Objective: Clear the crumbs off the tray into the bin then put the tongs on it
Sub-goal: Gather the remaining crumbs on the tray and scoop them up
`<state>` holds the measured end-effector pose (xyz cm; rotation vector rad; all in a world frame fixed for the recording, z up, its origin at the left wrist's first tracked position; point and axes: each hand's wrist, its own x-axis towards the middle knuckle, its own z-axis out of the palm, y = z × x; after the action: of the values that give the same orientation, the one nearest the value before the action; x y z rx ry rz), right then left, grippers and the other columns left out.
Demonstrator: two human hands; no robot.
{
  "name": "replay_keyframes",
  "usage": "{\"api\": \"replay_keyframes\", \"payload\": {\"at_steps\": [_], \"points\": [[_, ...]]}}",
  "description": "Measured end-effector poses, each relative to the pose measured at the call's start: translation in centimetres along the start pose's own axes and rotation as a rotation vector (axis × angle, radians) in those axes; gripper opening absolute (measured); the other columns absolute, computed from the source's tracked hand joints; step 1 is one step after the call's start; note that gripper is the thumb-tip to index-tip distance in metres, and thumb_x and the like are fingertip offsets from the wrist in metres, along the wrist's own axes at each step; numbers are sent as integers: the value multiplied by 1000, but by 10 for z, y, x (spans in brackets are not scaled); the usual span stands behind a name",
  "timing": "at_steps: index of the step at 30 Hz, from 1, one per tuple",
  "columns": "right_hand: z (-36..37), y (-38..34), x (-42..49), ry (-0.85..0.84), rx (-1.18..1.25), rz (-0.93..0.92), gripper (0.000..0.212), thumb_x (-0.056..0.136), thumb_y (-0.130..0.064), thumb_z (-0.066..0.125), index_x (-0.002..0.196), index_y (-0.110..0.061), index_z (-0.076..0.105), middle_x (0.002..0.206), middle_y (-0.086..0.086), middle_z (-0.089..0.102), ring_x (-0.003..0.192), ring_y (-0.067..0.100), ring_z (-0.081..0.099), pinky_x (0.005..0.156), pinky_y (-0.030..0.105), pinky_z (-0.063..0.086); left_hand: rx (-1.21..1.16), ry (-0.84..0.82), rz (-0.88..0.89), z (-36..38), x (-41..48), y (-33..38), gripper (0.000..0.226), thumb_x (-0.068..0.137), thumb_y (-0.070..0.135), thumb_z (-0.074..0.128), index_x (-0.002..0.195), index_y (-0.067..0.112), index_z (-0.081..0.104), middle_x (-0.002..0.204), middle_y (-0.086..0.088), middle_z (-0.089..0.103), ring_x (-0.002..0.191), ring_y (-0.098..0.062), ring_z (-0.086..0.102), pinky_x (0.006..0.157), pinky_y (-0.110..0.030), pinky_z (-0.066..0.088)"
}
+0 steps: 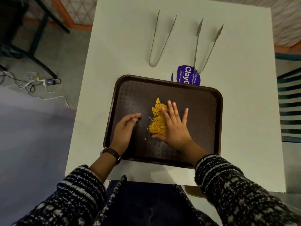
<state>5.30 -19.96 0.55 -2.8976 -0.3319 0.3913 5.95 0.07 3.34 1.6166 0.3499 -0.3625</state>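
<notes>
A dark brown tray (202, 101) lies on the white table (123, 46) in front of me. A heap of yellow-orange crumbs (157, 118) sits in its middle. My right hand (175, 126) lies flat with fingers spread, its left edge against the right side of the heap. My left hand (125, 129) rests on the tray to the left of the crumbs, fingers loosely curled, holding nothing. Two metal tongs lie beyond the tray: the left tongs (158, 41) and the right tongs (206, 46). No bin is in view.
A round purple sticker (187, 75) lies on the table at the tray's far edge, under the right tongs' hinge end. Cables and a charger (48, 81) lie on the floor to the left. A striped object (290, 103) stands at the right.
</notes>
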Motion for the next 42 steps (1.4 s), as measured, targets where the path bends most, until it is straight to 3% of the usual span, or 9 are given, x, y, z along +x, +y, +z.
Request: {"api": "replay_keyframes", "payload": {"at_steps": [4, 6, 9, 16, 22, 25, 29, 33, 42], "points": [[7, 2, -31, -48, -23, -58, 112, 68, -84, 39, 149, -17, 2, 157, 9, -4, 146, 23, -12, 109, 60, -17, 163, -90, 90, 20, 23, 17, 29, 93, 6, 47, 114, 18, 61, 118, 4, 59, 114, -8, 52, 102, -20, 38], [14, 6, -41, -75, -39, -43, 110, 70, -83, 37, 149, -18, -1, 158, 9, -3, 146, 23, -10, 109, 64, -10, 246, -131, 139, 31, 37, 21, 33, 92, 7, 48, 122, 17, 57, 129, 0, 54, 123, -10, 47, 108, -24, 34], [15, 12, -33, -53, -31, 67, 105, 74, -80, 35, 149, -15, 2, 157, 11, -1, 146, 29, -4, 109, 62, -11, 403, -226, 177, 44, 53, 21, 42, 94, 12, 46, 135, 20, 46, 145, -1, 40, 135, -12, 34, 113, -29, 25], [8, 11, -17, 41, 43, 108, 103, 75, -78, 36, 148, -12, 5, 157, 17, 4, 146, 27, -2, 111, 60, -11, 784, -367, 284, 61, 78, 8, 50, 98, 24, 36, 146, 16, 22, 157, -5, 12, 146, -17, 3, 117, -34, -6], [12, -4, -54, 201, 528, 342, 89, 85, -69, 26, 149, -11, 6, 159, 6, 0, 146, 14, -8, 117, 39, -12, 854, -525, 400, 60, 60, -7, 49, 100, 23, 31, 146, 14, 20, 157, -4, 12, 142, -8, -3, 116, -27, -9], [10, -13, -63, 236, 719, 382, 83, 86, -68, 24, 149, -18, 5, 159, 0, 4, 146, 7, -3, 118, 30, -10, 799, -629, 416, 55, 36, -17, 49, 99, 21, 31, 146, 14, 20, 156, -2, 15, 143, -8, -1, 120, -34, -4], [10, -18, -56, 178, 743, 276, 75, 89, -64, 21, 149, -18, 14, 158, 0, 15, 145, 3, -1, 118, 25, -9, 621, -449, 347, 46, 9, -22, 59, 93, 7, 43, 147, 17, 20, 156, 3, 13, 144, -7, 3, 120, -34, 4], [4, -8, -22, 181, 696, 180, 66, 93, -55, 28, 146, -14, 27, 156, 3, 20, 145, 9, 3, 119, 29, -6, 566, -315, 256, 40, -11, -33, 79, 85, 4, 53, 149, 19, 8, 157, 7, 3, 143, -3, -5, 116, -25, -6], [8, 11, 4, 49, 542, 26, 64, 94, -48, 30, 144, -8, 33, 156, 10, 20, 146, 19, 8, 120, 37, -3, 796, -227, 244, 45, -23, -47, 98, 77, 44, 54, 147, 10, -5, 153, 2, -16, 142, -13, -20, 108, -19, -25]]}}
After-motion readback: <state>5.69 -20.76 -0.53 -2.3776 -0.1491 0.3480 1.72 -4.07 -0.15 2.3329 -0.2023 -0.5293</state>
